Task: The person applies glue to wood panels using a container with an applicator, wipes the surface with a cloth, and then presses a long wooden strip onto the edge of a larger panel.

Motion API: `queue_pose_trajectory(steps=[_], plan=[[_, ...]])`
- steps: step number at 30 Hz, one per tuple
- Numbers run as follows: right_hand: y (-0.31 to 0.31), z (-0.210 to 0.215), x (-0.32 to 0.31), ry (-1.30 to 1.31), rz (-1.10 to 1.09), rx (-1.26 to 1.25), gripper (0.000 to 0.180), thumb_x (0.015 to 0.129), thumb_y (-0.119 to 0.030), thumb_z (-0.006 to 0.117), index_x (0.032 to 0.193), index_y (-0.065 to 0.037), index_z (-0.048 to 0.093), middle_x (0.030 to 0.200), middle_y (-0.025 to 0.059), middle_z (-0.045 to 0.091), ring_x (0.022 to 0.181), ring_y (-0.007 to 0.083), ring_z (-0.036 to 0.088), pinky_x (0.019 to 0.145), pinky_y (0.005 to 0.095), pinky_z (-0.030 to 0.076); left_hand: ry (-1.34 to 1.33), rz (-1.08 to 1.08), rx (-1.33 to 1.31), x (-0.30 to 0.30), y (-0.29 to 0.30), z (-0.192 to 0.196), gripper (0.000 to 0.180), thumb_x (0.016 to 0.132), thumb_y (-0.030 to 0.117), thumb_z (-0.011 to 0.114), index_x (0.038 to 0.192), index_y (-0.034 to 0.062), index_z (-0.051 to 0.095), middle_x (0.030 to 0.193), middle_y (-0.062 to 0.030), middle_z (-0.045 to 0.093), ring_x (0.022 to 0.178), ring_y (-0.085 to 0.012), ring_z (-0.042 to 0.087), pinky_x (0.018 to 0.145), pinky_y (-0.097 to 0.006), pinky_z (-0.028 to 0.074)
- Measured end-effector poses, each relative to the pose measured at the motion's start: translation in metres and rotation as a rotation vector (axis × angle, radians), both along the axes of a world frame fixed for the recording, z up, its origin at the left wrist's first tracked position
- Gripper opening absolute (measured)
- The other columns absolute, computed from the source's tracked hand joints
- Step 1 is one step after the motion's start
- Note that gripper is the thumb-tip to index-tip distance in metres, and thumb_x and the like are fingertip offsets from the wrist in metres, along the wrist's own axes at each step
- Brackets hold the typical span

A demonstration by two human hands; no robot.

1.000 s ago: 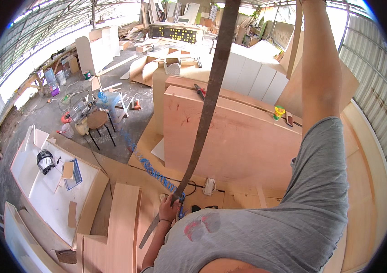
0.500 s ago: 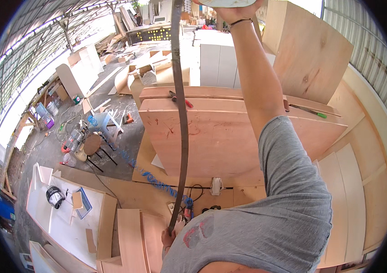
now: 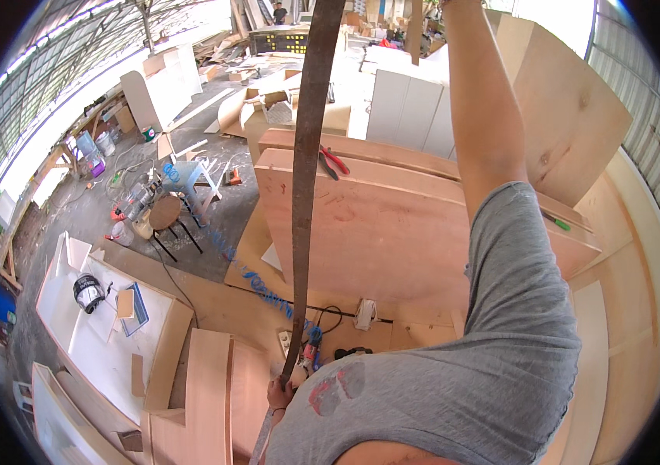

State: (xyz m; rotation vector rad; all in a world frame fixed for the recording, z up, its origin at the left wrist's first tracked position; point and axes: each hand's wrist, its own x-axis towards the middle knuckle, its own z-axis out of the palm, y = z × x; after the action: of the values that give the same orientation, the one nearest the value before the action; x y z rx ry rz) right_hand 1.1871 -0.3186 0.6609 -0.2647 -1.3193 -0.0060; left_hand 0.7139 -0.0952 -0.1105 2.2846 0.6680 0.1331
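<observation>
A long, thin, dark brown strip (image 3: 308,170) stands nearly upright before me, bowing slightly and passing out over the upper edge. Low in the picture, my left hand (image 3: 279,394) is closed round its lower part; a paler length runs on below the fingers. My right forearm (image 3: 489,101) is raised, its wrist at the upper edge, and the hand itself lies out of the picture. A shorter brown strip (image 3: 417,31) hangs beside that wrist; what holds it is hidden. Behind the long strip stands a reddish wooden panel (image 3: 384,225), with red-handled pliers (image 3: 335,162) on its top edge.
A green-handled tool (image 3: 558,222) lies on the panel's right end. A large plywood box (image 3: 578,116) rises at the right. Left are a white-lined cabinet carcass (image 3: 74,341), a round stool (image 3: 165,212) and a coiled blue air hose (image 3: 264,293). A power tool (image 3: 311,356) rests near my left hand.
My right hand has gone up out of the picture, along with the pale object it held. The strip's upper part now looks wider and leans right. My view has shifted slightly.
</observation>
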Motion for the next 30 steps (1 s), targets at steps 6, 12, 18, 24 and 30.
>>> queue_pose_trajectory(steps=[6,12,18,24,30], plan=[[0.0,0.013,0.017,-0.026,-0.006,-0.039,0.084,0.071,-0.071,0.043,0.136,-0.018,0.038,0.141,0.0125,0.034,0.128,0.04,0.029,0.094,0.0741,0.014,-0.208,-0.017,0.071,0.04,-0.011,0.034,0.038,0.079,0.026,0.063,0.108,0.0026,0.057,0.09,-0.0187,0.057,0.083,-0.0374,0.056,0.069,-0.043,0.047],[-0.045,-0.058,0.094,0.174,-0.131,-0.007,0.081,0.072,-0.067,0.046,0.136,-0.018,0.037,0.143,0.0116,0.032,0.13,0.0373,0.027,0.101,0.0668,0.017,-0.288,-0.054,0.04,0.093,-0.033,0.093,0.038,0.08,0.027,0.063,0.108,0.002,0.056,0.092,-0.0191,0.057,0.086,-0.0375,0.056,0.071,-0.043,0.046],[-0.137,-0.183,0.157,0.358,-0.214,-0.122,0.089,0.066,-0.064,0.053,0.138,-0.018,0.032,0.144,0.0115,0.028,0.13,0.0392,0.025,0.095,0.0727,0.018,-0.287,-0.172,-0.053,0.157,-0.072,0.143,0.04,0.082,0.03,0.062,0.11,0.0026,0.056,0.096,-0.0196,0.057,0.087,-0.0369,0.056,0.073,-0.042,0.046],[-0.211,-0.265,0.14,0.53,-0.352,-0.095,0.095,0.06,-0.064,0.055,0.14,-0.02,0.03,0.146,0.012,0.023,0.133,0.0403,0.019,0.092,0.0764,0.015,-0.313,-0.199,-0.087,0.197,-0.096,0.163,0.041,0.083,0.03,0.06,0.11,-0.0005,0.054,0.095,-0.0203,0.056,0.088,-0.0374,0.055,0.075,-0.042,0.045],[-0.245,-0.306,0.094,0.642,-0.382,-0.032,0.098,0.058,-0.067,0.056,0.141,-0.022,0.027,0.149,0.0086,0.018,0.135,0.0376,0.014,0.091,0.0781,0.008,-0.355,-0.206,-0.152,0.26,-0.116,0.19,0.042,0.084,0.028,0.06,0.112,-0.0017,0.052,0.096,-0.0214,0.057,0.09,-0.0381,0.054,0.078,-0.042,0.044]])
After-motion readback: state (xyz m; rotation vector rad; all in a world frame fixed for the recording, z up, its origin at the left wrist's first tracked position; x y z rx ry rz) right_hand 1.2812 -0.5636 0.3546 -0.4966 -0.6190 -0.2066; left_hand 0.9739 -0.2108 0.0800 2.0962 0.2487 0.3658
